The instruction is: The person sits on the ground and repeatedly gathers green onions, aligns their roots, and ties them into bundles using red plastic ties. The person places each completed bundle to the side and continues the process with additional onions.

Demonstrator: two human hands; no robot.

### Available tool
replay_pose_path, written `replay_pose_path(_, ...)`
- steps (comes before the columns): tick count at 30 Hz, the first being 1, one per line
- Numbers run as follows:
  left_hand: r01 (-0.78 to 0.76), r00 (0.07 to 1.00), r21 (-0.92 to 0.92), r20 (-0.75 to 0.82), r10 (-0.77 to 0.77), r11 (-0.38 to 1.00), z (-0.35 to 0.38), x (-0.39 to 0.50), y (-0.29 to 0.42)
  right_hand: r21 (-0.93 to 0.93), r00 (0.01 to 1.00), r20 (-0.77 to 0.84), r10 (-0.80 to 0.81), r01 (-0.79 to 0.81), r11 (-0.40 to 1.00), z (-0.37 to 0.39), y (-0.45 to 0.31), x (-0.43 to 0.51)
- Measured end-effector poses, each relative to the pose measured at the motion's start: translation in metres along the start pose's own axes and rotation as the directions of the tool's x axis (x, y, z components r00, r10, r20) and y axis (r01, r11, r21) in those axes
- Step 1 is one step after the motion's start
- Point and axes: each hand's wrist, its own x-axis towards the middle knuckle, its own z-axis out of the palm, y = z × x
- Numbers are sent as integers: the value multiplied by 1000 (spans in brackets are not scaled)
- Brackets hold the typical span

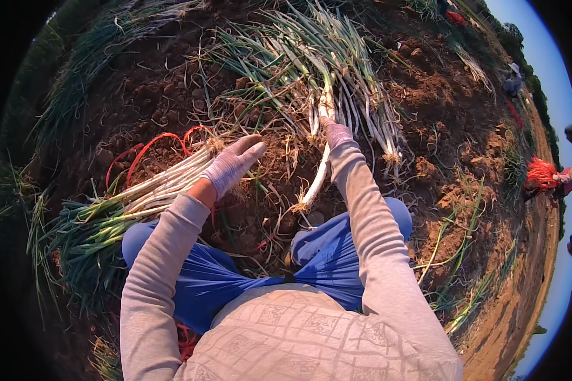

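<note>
My right hand, in a pale glove, is closed around a green onion. Its white shank and root tuft stick out below the hand towards my feet. Beyond it spreads a pile of loose green onions, leaves pointing away and roots towards me. My left hand, also gloved, is held with fingers straight and thumb apart, holding nothing that I can see. It hovers over or touches the root end of a laid bundle of green onions; contact cannot be told. A red plastic strap loops beside that bundle.
Clumpy brown soil with dry scraps surrounds me. Another row of onions lies at upper left, and stray onion leaves at right. A person's hand holds red strapping. Another person is farther off.
</note>
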Motion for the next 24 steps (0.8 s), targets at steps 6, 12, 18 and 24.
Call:
replay_pose_path(6, 494, 869, -599, 369, -330, 630, 81, 44, -89, -248, 999, 30, -34, 40, 968, 41, 104, -158)
replay_pose_path(12, 392, 909, -675, 182, -374, 625, 84, 53, -105, 485, 880, 453, 142, -377, 789, 7, 122, -244)
replay_pose_path(18, 378, 921, -481, 113, -372, 791, 40, 25, -72, 665, 955, 189, -230, 48, 745, -64, 14, -258)
replay_pose_path(24, 80, 989, -159, -111, -98, 984, 33, -39, 6, 689, 650, -64, -757, 577, 438, -112, -58, -270)
